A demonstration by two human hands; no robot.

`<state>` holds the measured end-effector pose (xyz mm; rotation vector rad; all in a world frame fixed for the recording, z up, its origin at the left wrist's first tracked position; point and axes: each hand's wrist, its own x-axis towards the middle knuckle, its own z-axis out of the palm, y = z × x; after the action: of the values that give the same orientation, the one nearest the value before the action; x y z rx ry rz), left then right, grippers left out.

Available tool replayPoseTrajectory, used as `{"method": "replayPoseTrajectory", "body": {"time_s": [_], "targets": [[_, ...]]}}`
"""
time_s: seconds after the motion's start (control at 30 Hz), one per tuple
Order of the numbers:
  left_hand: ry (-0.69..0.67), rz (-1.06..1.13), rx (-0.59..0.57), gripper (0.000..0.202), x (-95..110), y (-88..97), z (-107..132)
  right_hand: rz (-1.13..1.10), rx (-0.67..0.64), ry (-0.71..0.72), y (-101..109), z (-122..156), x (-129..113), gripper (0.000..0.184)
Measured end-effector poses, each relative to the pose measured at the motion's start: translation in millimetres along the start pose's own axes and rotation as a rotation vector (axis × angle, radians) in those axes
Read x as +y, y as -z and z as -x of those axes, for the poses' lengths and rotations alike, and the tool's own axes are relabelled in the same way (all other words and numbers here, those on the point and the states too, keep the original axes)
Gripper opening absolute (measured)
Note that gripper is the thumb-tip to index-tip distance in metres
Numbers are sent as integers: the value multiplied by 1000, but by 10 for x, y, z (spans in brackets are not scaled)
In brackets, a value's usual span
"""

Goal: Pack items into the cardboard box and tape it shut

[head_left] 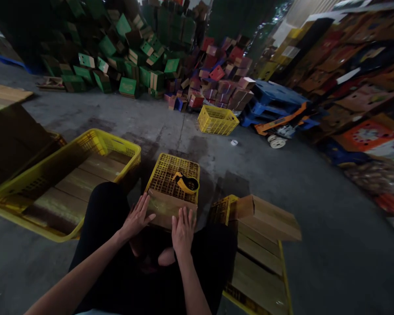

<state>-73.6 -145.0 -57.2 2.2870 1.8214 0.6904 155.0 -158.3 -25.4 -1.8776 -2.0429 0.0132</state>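
A cardboard box (166,206) lies on an upturned yellow crate (160,168) in front of my knees. My left hand (138,216) rests at the box's left end, its fingers stretched out. On the right end lies my right hand (184,227), flat with the fingers extended. Neither hand is wrapped round anything. Just beyond the box, a yellow-and-black tape dispenser (186,183) sits on the crate's grid surface.
At left stands a large yellow crate (64,238) with flat cardboard boxes inside. Another yellow crate (286,280) at right holds cardboard boxes, one tilted on top (267,216). Farther off are a yellow basket (217,120), an orange pallet jack (282,120), blue pallets (276,94) and piled green boxes (128,86).
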Motion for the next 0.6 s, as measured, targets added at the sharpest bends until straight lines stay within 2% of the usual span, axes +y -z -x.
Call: {"method": "replayPoseTrajectory", "body": {"time_s": [0.13, 0.23, 0.37, 0.5, 0.6], "targets": [[-18, -19, 8, 82, -27, -40, -21, -61, -49, 68, -89, -153, -383, 57], [-41, -51, 23, 74, -50, -48, -15, -109, -99, 108, -187, -250, -668, 54], [-77, -56, 17, 70, -79, -52, 12, -175, -159, 146, -307, -337, -962, 55], [-110, -61, 34, 74, -87, -45, 20, -204, -191, 139, -363, -376, -1094, 57], [-70, -98, 21, 72, -65, -34, 12, -196, -202, 146, -331, -337, -1022, 57]]}}
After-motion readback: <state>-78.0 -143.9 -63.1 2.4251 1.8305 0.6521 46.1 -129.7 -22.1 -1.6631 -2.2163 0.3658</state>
